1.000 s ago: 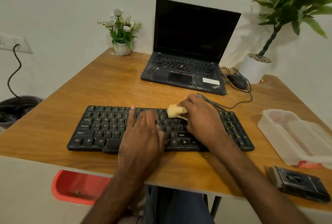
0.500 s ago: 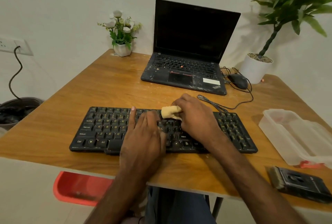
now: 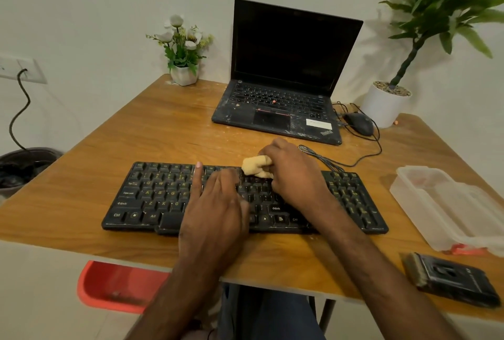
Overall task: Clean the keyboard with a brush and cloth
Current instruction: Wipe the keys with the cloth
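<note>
A black keyboard with yellow letters lies across the near part of the wooden table. My left hand rests flat on its middle keys, fingers straight and index finger stretched toward the top row. My right hand grips a small bunched tan cloth and presses it on the upper key rows, just right of my left fingers. A black brush with a bristle edge lies at the table's near right corner, untouched.
An open black laptop stands behind the keyboard, with a mouse and cables to its right. A clear plastic box sits at the right. Flower pot back left, potted plant back right. Bin and red stool below.
My right hand slid the cloth leftward along the upper keys, then held near my left fingers. My left hand stayed on the keyboard.
</note>
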A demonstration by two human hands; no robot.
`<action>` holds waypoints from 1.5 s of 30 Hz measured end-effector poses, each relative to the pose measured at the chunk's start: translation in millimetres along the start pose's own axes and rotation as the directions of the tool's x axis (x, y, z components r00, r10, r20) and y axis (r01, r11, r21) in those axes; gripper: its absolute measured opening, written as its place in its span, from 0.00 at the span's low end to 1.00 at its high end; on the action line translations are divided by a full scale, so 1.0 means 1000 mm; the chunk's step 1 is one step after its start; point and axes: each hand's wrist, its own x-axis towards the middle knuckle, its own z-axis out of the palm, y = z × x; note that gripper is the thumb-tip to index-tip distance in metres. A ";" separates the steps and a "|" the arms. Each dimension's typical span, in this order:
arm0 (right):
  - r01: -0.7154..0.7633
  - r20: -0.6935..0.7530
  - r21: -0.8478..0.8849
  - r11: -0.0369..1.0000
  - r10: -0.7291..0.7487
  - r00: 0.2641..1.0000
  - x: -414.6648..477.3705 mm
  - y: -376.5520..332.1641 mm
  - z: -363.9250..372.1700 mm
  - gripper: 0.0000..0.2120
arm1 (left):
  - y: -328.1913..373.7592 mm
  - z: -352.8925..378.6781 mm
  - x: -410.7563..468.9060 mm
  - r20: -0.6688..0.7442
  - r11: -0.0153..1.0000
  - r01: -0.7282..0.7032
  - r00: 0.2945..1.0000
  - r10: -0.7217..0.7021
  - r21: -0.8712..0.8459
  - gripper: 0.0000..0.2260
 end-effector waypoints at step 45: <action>-0.125 -0.094 0.156 0.980 0.141 0.986 0.004 0.030 -0.002 0.12 | 0.003 -0.004 -0.003 -0.038 1.000 -0.002 0.999 0.001 -0.028 0.12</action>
